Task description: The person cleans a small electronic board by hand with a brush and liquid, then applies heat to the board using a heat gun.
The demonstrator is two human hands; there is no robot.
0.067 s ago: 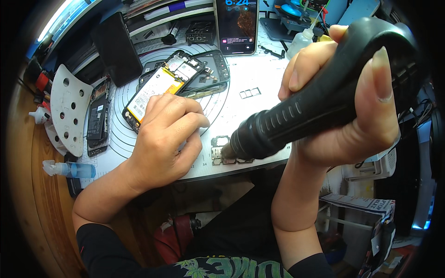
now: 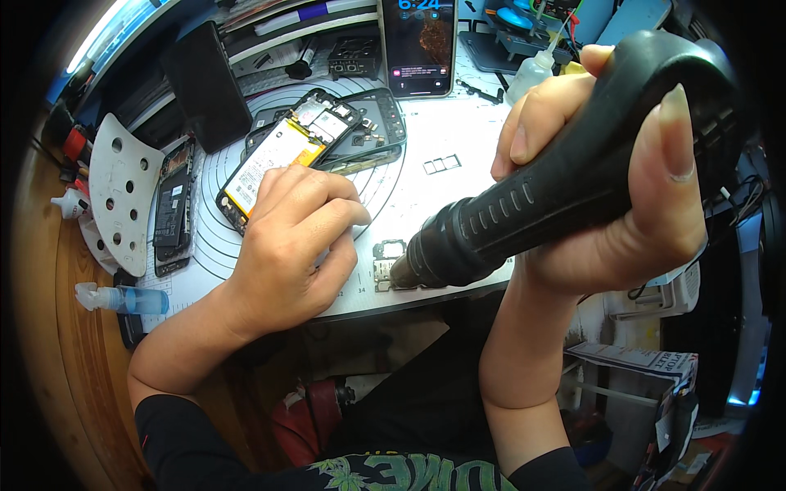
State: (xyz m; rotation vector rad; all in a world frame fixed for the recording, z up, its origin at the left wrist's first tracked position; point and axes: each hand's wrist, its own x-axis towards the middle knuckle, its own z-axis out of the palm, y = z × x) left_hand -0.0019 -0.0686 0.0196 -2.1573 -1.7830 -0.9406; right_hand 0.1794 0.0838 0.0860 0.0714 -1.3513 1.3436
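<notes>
Partly hidden: small circuit board [image 2: 386, 263] behind hot-air gun [image 2: 565, 176] nozzle.

Hot-air tool [image 2: 565, 176], right of centre — matte black, ribbed grip. Work mat [image 2: 426, 139] — white, printed with thin grey concentric rings. Opened phone [image 2: 278, 155], upper left — black frame, yellow-and-white battery. Perforated plate [image 2: 123, 192], far left — white, round dark holes. Squeeze bottle [image 2: 123, 299], lower left — clear blue. Tabletop [image 2: 61, 327] — brown wood grain. Sleeve [image 2: 180, 442] — black.
</notes>
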